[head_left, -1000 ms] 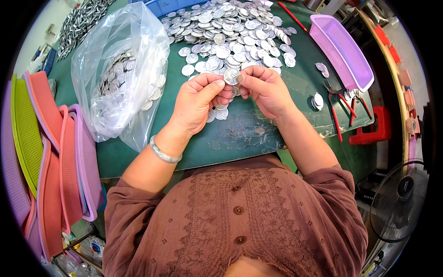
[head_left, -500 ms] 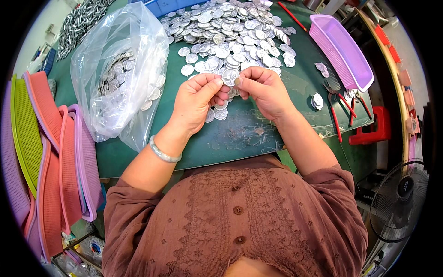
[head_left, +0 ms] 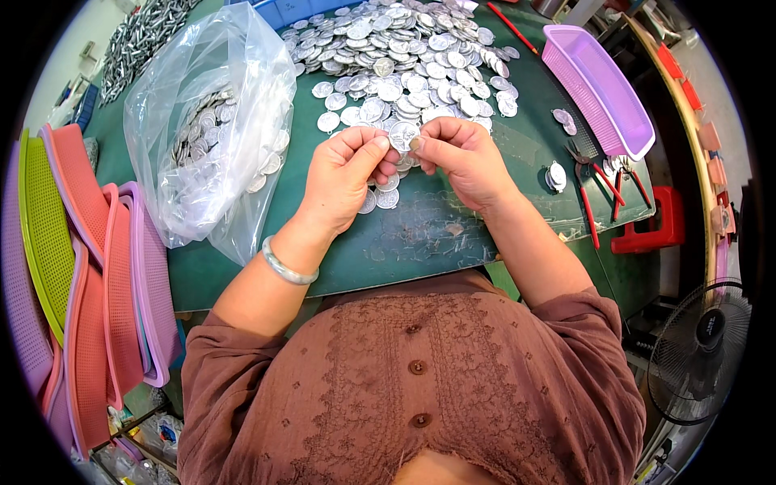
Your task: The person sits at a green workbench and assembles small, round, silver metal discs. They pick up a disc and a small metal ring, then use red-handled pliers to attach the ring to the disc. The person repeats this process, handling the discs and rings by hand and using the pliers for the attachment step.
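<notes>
Between my two hands is a round silver medallion (head_left: 402, 135), its face turned up. My left hand (head_left: 349, 166) pinches its left edge with thumb and fingers, and a pale bangle circles that wrist. The thumb and forefinger of my right hand (head_left: 462, 159) close on its right edge. Beneath my fingers, a few more medallions (head_left: 387, 198) lie on the green table (head_left: 420, 250). Just beyond my hands spreads a large heap of the same silver medallions (head_left: 396, 61), many with a small loop at the rim.
A clear plastic bag (head_left: 214, 137) partly filled with medallions stands at left. Stacked plastic baskets (head_left: 89, 267) are at far left. To the right lie red-handled pliers (head_left: 584, 190), a purple basket (head_left: 602, 89) and a small medallion stack (head_left: 555, 177). A fan (head_left: 702, 347) stands lower right.
Both hands stay almost in place around the medallion, which has shifted only very slightly. Nothing else has visibly moved.
</notes>
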Demonstrator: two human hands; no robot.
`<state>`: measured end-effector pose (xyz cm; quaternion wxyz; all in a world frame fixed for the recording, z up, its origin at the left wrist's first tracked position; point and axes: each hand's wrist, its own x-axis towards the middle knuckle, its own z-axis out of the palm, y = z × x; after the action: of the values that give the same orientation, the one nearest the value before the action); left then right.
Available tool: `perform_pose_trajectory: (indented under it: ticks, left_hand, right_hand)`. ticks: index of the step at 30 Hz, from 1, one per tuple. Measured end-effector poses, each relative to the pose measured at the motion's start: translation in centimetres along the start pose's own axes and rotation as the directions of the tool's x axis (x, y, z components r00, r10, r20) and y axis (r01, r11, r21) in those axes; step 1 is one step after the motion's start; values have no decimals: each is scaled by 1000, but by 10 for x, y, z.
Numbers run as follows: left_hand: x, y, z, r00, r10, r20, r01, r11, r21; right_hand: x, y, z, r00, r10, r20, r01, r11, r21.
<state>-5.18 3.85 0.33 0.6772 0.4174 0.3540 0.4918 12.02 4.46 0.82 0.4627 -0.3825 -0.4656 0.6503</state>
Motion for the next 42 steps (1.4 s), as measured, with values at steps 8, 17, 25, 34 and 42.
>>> perform_pose_trajectory:
  ticks: [8, 17, 25, 34, 42]
  left_hand:
    - [3, 1, -3, 998, 70, -8, -68, 989, 129]
    - [2, 3, -1, 998, 55, -22, -50, 982, 182]
    - [3, 4, -5, 998, 62, 11, -63, 962, 264]
    - [4, 4, -9, 993, 103, 55, -116, 929, 351]
    - [3, 4, -8, 992, 106, 68, -124, 927, 354]
  right_hand:
    - [-2, -1, 2, 999, -47, -1, 46, 996, -75]
    - [-4, -4, 3, 999, -47, -7, 46, 991, -122]
    - [-4, -4, 1, 999, -50, -5, 48, 988, -146]
    - [-4, -4, 1, 999, -50, 13, 52, 985, -167]
    - [-4, -5, 0, 999, -42, 7, 43, 982, -185]
